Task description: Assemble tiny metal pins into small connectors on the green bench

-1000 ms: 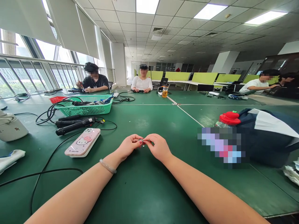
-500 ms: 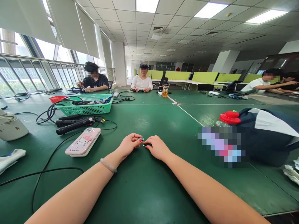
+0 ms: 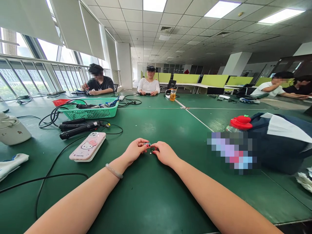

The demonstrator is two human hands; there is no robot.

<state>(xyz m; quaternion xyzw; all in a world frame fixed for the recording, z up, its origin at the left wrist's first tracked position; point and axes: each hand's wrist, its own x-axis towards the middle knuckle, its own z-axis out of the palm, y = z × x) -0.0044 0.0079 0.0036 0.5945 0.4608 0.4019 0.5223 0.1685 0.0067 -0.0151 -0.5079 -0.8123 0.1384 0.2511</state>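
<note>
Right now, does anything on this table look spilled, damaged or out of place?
Nothing visibly spilled or damaged. Black cables loop untidily over the left end of the green basket onto the table. A pixelated patch hides what lies beside the dark bag, and the piece in your left hand is too small to judge.

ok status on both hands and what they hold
Left hand pinching small part. Right hand holding tiny piece close by; contact between pieces unclear. Pink phone off to the left, apart from both hands.
</note>
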